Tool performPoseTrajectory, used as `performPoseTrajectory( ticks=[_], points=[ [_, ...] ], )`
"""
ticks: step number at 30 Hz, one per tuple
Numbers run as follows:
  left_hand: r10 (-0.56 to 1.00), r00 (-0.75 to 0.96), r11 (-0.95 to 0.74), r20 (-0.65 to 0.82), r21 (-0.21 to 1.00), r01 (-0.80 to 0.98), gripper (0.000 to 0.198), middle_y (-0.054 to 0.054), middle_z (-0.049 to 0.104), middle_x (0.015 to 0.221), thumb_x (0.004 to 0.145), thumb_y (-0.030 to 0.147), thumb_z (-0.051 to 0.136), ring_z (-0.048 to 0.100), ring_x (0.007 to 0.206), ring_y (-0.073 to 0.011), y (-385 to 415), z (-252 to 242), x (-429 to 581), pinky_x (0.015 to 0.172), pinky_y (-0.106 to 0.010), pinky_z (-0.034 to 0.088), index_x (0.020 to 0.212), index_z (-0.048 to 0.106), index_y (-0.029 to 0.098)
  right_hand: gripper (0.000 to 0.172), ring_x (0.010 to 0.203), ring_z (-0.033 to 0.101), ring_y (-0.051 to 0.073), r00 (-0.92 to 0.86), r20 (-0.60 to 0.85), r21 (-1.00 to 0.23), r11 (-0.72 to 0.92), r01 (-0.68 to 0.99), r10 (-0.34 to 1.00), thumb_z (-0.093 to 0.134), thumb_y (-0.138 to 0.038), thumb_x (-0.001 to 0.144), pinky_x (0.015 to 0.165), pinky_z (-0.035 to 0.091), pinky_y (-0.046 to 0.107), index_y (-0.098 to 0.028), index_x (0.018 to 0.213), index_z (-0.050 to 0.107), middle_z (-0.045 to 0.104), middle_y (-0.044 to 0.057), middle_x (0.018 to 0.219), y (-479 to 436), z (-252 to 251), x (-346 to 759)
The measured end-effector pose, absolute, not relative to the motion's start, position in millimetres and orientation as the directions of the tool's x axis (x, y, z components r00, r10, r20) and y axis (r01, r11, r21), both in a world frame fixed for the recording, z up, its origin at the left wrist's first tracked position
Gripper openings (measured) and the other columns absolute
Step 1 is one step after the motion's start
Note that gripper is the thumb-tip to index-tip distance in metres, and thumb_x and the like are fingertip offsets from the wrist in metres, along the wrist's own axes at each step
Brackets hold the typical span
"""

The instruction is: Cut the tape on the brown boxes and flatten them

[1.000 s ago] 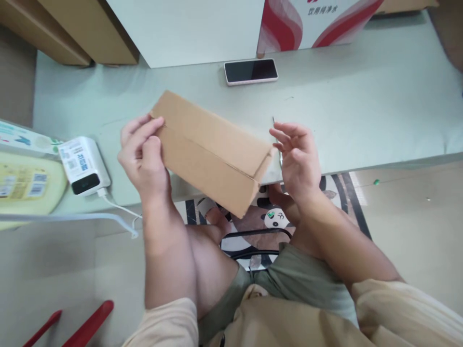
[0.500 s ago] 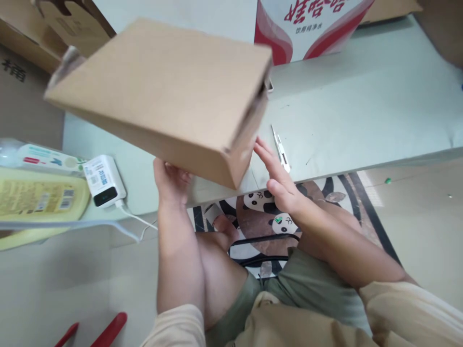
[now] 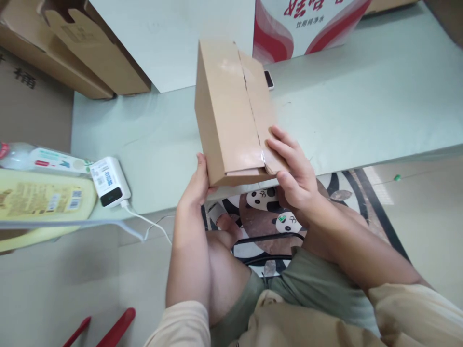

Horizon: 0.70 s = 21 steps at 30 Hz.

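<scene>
A brown cardboard box (image 3: 231, 111) is held up between both hands over the near edge of the table. Its seamed face, with a strip of shiny tape near the front corner, points up. My left hand (image 3: 197, 185) grips the lower left side, thumb along the wall and the other fingers mostly hidden under the box. On the right, my right hand (image 3: 296, 168) is closed around the front right corner, its fingers on the seamed face beside a slightly lifted flap edge. The underside of the box is hidden.
A white device with a small screen (image 3: 110, 182) and cable lies left, near a yellow bottle (image 3: 47, 197) and a clear bottle (image 3: 21, 156). A red-and-white carton (image 3: 307, 29) and brown cartons (image 3: 97, 53) stand behind on the pale table (image 3: 361, 106).
The box has been turned so its seamed side faces up. My right hand has closed on its corner, and my left hand has moved right. The box now covers the craft knife's spot.
</scene>
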<state>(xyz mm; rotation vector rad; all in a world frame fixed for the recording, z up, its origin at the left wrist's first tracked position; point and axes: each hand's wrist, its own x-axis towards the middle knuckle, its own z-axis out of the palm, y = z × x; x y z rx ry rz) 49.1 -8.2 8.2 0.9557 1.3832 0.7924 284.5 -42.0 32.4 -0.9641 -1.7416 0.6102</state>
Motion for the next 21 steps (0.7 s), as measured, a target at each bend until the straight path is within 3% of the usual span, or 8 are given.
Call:
performPoseTrajectory(
  ticks=[6, 10, 12, 14, 15, 16, 18, 21],
  points=[
    [0.814, 0.223, 0.499, -0.536, 0.843, 0.203, 0.088, -0.009, 0.063, 0.048, 0.078, 0.096, 0.026, 0.023, 0.029, -0.0073, -12.5, 18.9, 49.0, 0.038, -0.027, 0.009, 0.079, 0.068, 0.019, 0.047, 0.152, 0.041, 0.029, -0.131, 0.499, -0.8, 0.513, 0.312, 0.857, 0.046, -0.055, 0.1, 0.129, 0.03, 0.058, -0.038, 0.142, 0.057, 0.051, 0.002, 0.158, -38.0, 30.8, 286.9],
    [0.883, 0.152, 0.335, -0.444, 0.823, 0.458, 0.07, -0.003, 0.043, 0.035, 0.088, 0.08, 0.042, 0.035, 0.035, -0.0129, -4.8, 5.6, 41.1, 0.043, -0.031, 0.025, 0.051, 0.055, 0.022, 0.044, 0.146, 0.049, 0.031, -0.148, 0.483, -0.809, 0.505, 0.303, 0.863, 0.049, -0.056, 0.098, 0.125, 0.036, 0.059, -0.034, 0.133, 0.064, 0.056, 0.005, 0.153, -33.3, 27.2, 286.6],
    [0.965, -0.051, 0.248, -0.256, 0.837, 0.487, 0.054, -0.002, 0.05, 0.044, 0.087, 0.069, 0.058, 0.047, 0.045, -0.0162, -2.1, 3.5, 37.7, 0.053, -0.033, 0.037, 0.061, 0.06, 0.022, 0.043, 0.145, 0.05, 0.031, -0.174, 0.493, -0.798, 0.523, 0.301, 0.853, 0.051, -0.054, 0.098, 0.124, 0.037, 0.058, -0.033, 0.132, 0.065, 0.057, 0.006, 0.152, -32.3, 24.7, 283.0],
    [0.954, -0.298, 0.092, 0.032, 0.915, 0.392, 0.041, -0.005, 0.069, 0.073, 0.078, 0.062, 0.07, 0.061, 0.065, -0.0197, -3.0, 8.6, 35.8, 0.065, -0.036, 0.047, 0.089, 0.067, 0.022, 0.042, 0.144, 0.051, 0.031, -0.226, 0.514, -0.775, 0.561, 0.291, 0.828, 0.053, -0.052, 0.097, 0.123, 0.039, 0.057, -0.032, 0.133, 0.065, 0.057, 0.006, 0.152, -32.8, 22.7, 277.8],
    [0.899, -0.4, -0.041, 0.178, 0.944, 0.328, 0.049, -0.007, 0.073, 0.094, 0.075, 0.061, 0.073, 0.065, 0.079, -0.0216, -5.0, 13.6, 35.5, 0.072, -0.037, 0.05, 0.104, 0.066, 0.023, 0.042, 0.144, 0.051, 0.03, -0.259, 0.525, -0.763, 0.583, 0.28, 0.811, 0.053, -0.05, 0.097, 0.123, 0.039, 0.056, -0.032, 0.133, 0.064, 0.057, 0.006, 0.152, -33.5, 22.2, 275.1],
    [0.879, -0.388, -0.192, 0.276, 0.951, 0.242, 0.056, -0.009, 0.072, 0.117, 0.076, 0.063, 0.07, 0.067, 0.097, -0.024, -7.7, 19.4, 35.8, 0.081, -0.039, 0.053, 0.117, 0.062, 0.026, 0.042, 0.144, 0.051, 0.03, -0.29, 0.531, -0.753, 0.6, 0.269, 0.796, 0.054, -0.05, 0.097, 0.123, 0.04, 0.056, -0.032, 0.134, 0.064, 0.056, 0.006, 0.152, -34.4, 22.0, 272.6],
    [0.883, -0.198, -0.395, 0.426, 0.901, 0.179, 0.059, -0.005, 0.064, 0.139, 0.081, 0.068, 0.061, 0.06, 0.127, -0.0278, -13.9, 30.2, 37.6, 0.098, -0.045, 0.053, 0.129, 0.059, 0.034, 0.043, 0.145, 0.05, 0.031, -0.335, 0.524, -0.748, 0.611, 0.26, 0.783, 0.053, -0.051, 0.097, 0.124, 0.039, 0.056, -0.032, 0.134, 0.064, 0.056, 0.005, 0.152, -36.1, 22.6, 269.2],
    [0.787, 0.131, -0.604, 0.603, 0.708, 0.367, 0.038, -0.003, 0.07, 0.128, 0.089, 0.057, 0.059, 0.054, 0.137, -0.0279, -19.0, 33.8, 42.0, 0.126, -0.051, 0.032, 0.113, 0.074, 0.033, 0.044, 0.146, 0.049, 0.032, -0.347, 0.478, -0.764, 0.577, 0.288, 0.807, 0.051, -0.054, 0.097, 0.125, 0.037, 0.058, -0.032, 0.132, 0.065, 0.055, 0.004, 0.153, -36.4, 24.0, 268.3]
  ],
)
